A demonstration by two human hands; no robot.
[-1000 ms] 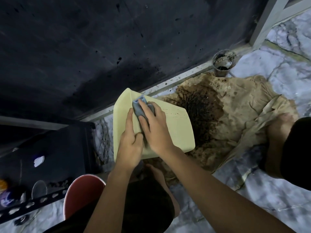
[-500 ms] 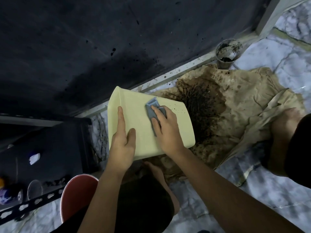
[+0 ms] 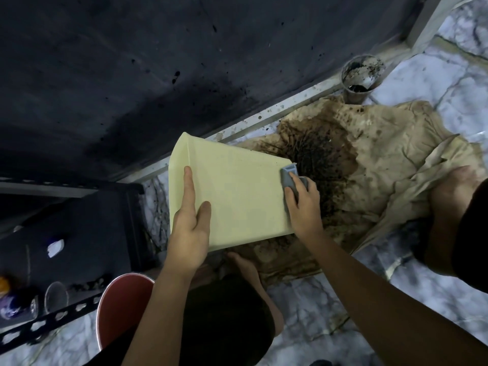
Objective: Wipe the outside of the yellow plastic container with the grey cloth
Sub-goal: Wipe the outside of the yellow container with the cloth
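Observation:
The yellow plastic container (image 3: 237,196) is tilted, with one broad outer face turned up toward me. My left hand (image 3: 188,228) holds its left side, index finger straight along the face and thumb pressed on it; the other fingers are hidden behind the edge. My right hand (image 3: 302,204) grips the folded grey cloth (image 3: 287,178) and presses it against the container's right edge, near the upper right corner. Part of the cloth sticks out above my fingers.
A stained brown sheet (image 3: 383,154) with dark soil lies on the marble floor (image 3: 435,83) under and right of the container. A dirty plastic cup (image 3: 361,77) stands by the dark wall. A red round seat (image 3: 121,305) and a dark rack (image 3: 66,220) are at the left.
My right hand has slid the grey cloth across the container's face, from near the upper left to the right edge. My left hand stays on the left side.

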